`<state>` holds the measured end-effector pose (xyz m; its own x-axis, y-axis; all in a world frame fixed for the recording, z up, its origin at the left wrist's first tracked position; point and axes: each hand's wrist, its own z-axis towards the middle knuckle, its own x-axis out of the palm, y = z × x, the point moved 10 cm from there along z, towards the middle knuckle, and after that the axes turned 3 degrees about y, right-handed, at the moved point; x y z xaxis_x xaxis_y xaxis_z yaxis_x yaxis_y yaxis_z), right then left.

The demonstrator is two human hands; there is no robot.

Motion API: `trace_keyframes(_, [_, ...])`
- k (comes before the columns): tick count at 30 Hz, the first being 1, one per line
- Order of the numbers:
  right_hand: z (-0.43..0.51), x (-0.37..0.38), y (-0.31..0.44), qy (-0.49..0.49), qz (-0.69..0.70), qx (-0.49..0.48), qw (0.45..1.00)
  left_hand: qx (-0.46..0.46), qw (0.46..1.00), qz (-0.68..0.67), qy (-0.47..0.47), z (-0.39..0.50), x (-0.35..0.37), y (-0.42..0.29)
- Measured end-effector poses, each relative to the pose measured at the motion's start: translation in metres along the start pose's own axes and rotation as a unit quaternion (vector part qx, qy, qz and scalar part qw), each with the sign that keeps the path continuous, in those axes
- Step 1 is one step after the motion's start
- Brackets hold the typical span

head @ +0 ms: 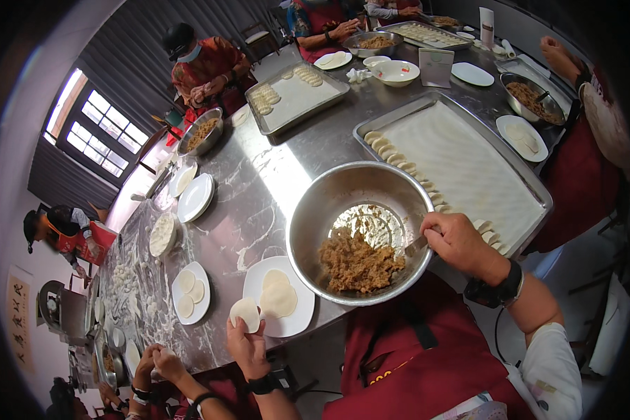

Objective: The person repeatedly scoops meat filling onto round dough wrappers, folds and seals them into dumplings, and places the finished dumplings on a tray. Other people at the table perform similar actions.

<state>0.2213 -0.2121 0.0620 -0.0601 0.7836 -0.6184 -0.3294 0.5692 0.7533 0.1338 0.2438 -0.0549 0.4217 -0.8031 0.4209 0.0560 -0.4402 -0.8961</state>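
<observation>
My left hand holds up a round dough wrapper by its lower edge, beside a white plate with several more wrappers on it. My right hand grips a flat metal utensil, whose tip reaches into a large steel bowl at the edge of the filling. Brown minced filling lies in the near part of the bowl. Behind my right hand a metal tray holds a row of folded dumplings along its left side; my hand and the bowl hide part of the row.
A co-worker's hands are close on the left, near a plate of wrappers. White plates and a bowl of flour stand on the floury steel table. Another person's arm is at right; a second tray lies farther back.
</observation>
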Motion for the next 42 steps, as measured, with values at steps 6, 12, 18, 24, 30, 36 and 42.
trace_keyframes(6, [-0.014, 0.033, 0.006, 0.006, 0.068, 0.034, 0.997, -0.039, 0.992, -0.118, 0.022, -0.024, 0.027, 0.023])
trace_keyframes(12, [-0.020, 0.053, -0.023, 0.017, 0.238, 0.167, 0.957, -0.060, 0.981, -0.183, 0.031, -0.039, 0.040, 0.035])
trace_keyframes(18, [-0.021, 0.053, -0.035, 0.022, 0.362, 0.177, 0.915, -0.079, 0.972, -0.213, 0.059, -0.051, 0.054, 0.038])
trace_keyframes(24, [-0.020, 0.059, -0.028, 0.003, 0.515, 0.151, 0.844, -0.083, 0.956, -0.236, 0.152, -0.071, 0.101, 0.029])
trace_keyframes(30, [-0.018, 0.059, 0.005, 0.021, 0.612, 0.084, 0.786, -0.087, 0.958, -0.193, 0.193, -0.086, 0.158, 0.028])
trace_keyframes(36, [-0.058, 0.031, 0.093, -0.009, 0.131, -0.310, 0.942, -0.127, 0.928, -0.230, 0.264, -0.097, 0.213, 0.037])
trace_keyframes(42, [-0.099, 0.060, 0.117, -0.043, -0.109, -0.455, 0.883, -0.139, 0.918, -0.274, 0.251, -0.100, 0.220, 0.040])
